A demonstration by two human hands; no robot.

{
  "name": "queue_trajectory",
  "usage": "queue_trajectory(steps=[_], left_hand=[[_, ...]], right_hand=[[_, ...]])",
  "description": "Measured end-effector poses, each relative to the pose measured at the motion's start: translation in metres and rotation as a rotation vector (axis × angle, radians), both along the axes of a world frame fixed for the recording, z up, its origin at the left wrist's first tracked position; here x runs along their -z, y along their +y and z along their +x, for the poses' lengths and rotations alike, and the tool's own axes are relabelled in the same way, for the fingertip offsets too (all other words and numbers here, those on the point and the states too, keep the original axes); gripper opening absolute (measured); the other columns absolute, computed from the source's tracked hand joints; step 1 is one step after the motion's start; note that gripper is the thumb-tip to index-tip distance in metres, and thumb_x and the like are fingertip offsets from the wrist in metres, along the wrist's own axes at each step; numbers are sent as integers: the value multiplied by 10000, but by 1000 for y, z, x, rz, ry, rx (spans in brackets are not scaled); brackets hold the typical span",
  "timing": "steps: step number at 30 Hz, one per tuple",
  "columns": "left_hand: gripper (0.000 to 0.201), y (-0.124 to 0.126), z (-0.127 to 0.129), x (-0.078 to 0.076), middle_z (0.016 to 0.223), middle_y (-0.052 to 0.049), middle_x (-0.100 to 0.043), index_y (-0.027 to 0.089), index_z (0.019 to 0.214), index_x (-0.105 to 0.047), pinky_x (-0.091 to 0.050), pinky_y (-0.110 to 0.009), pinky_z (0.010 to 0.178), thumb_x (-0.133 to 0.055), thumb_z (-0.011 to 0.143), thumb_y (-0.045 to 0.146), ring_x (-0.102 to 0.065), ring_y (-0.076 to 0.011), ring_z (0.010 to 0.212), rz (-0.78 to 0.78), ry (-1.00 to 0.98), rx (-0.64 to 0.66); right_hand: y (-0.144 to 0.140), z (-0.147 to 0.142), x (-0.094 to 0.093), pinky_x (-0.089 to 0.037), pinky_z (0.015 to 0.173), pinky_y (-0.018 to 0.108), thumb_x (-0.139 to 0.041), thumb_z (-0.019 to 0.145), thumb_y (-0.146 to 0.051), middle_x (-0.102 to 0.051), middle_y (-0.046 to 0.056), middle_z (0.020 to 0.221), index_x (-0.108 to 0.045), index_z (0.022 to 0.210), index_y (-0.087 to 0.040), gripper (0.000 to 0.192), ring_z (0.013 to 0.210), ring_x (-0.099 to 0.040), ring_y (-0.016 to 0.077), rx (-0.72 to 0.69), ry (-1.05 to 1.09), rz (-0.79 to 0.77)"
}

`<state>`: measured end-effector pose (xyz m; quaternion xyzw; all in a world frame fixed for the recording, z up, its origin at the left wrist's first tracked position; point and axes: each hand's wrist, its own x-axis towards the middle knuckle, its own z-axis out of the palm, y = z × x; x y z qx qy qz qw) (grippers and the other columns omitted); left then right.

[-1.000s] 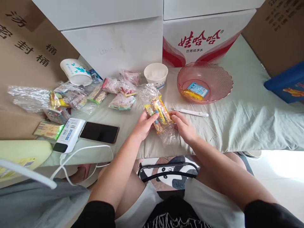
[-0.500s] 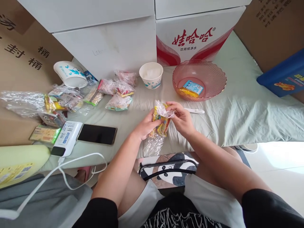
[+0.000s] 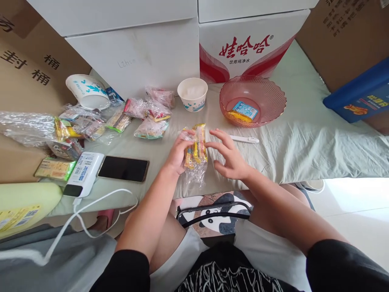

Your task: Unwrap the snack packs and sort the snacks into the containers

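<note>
A clear plastic bag of yellow-wrapped snack sticks (image 3: pixel 199 142) is held over the front of the cloth by my left hand (image 3: pixel 178 153), its fingers closed on the left side. The bag's crinkled lower end hangs toward the front edge. My right hand (image 3: pixel 228 156) is just to the right of the bag, fingers spread with nothing held; I cannot tell whether a fingertip touches the packets. Behind it lies a white pen-like tool (image 3: pixel 244 139). Farther back, a pink ribbed bowl (image 3: pixel 270 97) contains a blue packet (image 3: pixel 246 110) and a yellow packet (image 3: pixel 240 116).
A white paper cup (image 3: pixel 193 95) stands by the boxes; another cup (image 3: pixel 88 91) lies tipped at left. Several wrapped snacks (image 3: pixel 152 127) spread between them. A phone (image 3: pixel 123 168) and a white power bank (image 3: pixel 85 172) with a cable lie front left. A blue box (image 3: pixel 358 97) is at right.
My right hand has let go of the bag's top and opened out to the right. The bag now leans left in my left hand, its yellow packets more exposed.
</note>
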<state>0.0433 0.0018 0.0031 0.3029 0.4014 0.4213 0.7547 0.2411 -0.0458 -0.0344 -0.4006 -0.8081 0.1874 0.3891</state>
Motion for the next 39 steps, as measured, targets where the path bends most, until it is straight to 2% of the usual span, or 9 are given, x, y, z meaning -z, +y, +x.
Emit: queue_trajectory(steps=[2, 6, 15, 22, 27, 31, 33, 36, 39], left_hand=[[316, 1, 3, -1, 754, 15, -719, 240, 946, -578, -549, -292, 593, -746, 693, 326, -711, -195, 644, -29, -36, -40], [292, -2, 15, 4, 725, 8, -657, 209, 789, -586, -525, -264, 609, -732, 760, 460, -642, -146, 642, -25, -37, -82], [172, -6, 12, 10, 684, 44, -518, 206, 786, -630, -357, -231, 556, -735, 685, 297, -449, -104, 601, 233, 214, 79], [485, -11, 11, 11, 854, 19, -600, 237, 953, -623, -398, -272, 666, -891, 668, 524, -510, -147, 715, 381, 261, 295], [349, -7, 9, 18, 800, 19, -572, 227, 836, -623, -388, -270, 680, -859, 746, 469, -470, -144, 705, 457, 393, 110], [219, 1, 0, 29, 795, 32, -557, 256, 916, -656, -370, -248, 621, -807, 797, 362, -435, -118, 643, 416, 383, -38], [354, 4, -1, 30, 935, 26, -629, 307, 1104, -653, -439, -242, 692, -802, 783, 307, -530, -122, 726, 391, 312, -96], [850, 6, 3, 27, 1111, 13, -676, 406, 1446, -443, -514, -305, 902, -819, 707, 222, -652, -175, 974, 335, 189, -196], [917, 8, 8, 25, 1115, 3, -691, 357, 1419, -440, -515, -344, 963, -814, 606, 158, -673, -213, 1072, 273, 146, -281]], right_hand=[[-6, -4, 2, -304, 1277, 652, -681, 873, -385, -400, 113, 1675, -647, 1379, -285, 517, 1584, -332, 392, -20, -36, 16], [-10, -14, 2, -377, 1227, 596, -671, 953, -376, -568, 95, 1490, -764, 1002, -282, 141, 1470, -467, 354, 8, 32, 33], [-4, -17, -10, -519, 1071, 491, -686, 856, -324, -598, 113, 1225, -646, 852, -228, 103, 1210, -596, 286, 278, 271, -147], [3, -24, -7, -535, 655, 294, -685, 757, -363, -577, 76, 1152, -541, 879, -229, 231, 844, -585, 155, 423, 441, -448], [7, 2, -13, -569, 779, 329, -632, 878, -482, -650, 70, 1051, -614, 939, -219, 271, 890, -636, 181, 323, 336, -470], [10, 39, -9, -551, 916, 465, -598, 894, -341, -725, 120, 1087, -666, 1073, -222, 226, 1022, -663, 298, 511, -90, -220], [11, 55, -3, -534, 949, 533, -597, 862, -288, -722, 172, 1175, -676, 1153, -194, 315, 1081, -655, 361, 588, -295, -159], [11, 67, 2, -525, 944, 564, -583, 879, -304, -725, 203, 1157, -695, 1087, -173, 270, 1072, -658, 387, 648, -416, -204], [5, 58, -7, -544, 857, 477, -588, 919, -398, -740, 135, 967, -673, 995, -209, 222, 914, -678, 307, 637, -246, -293]])
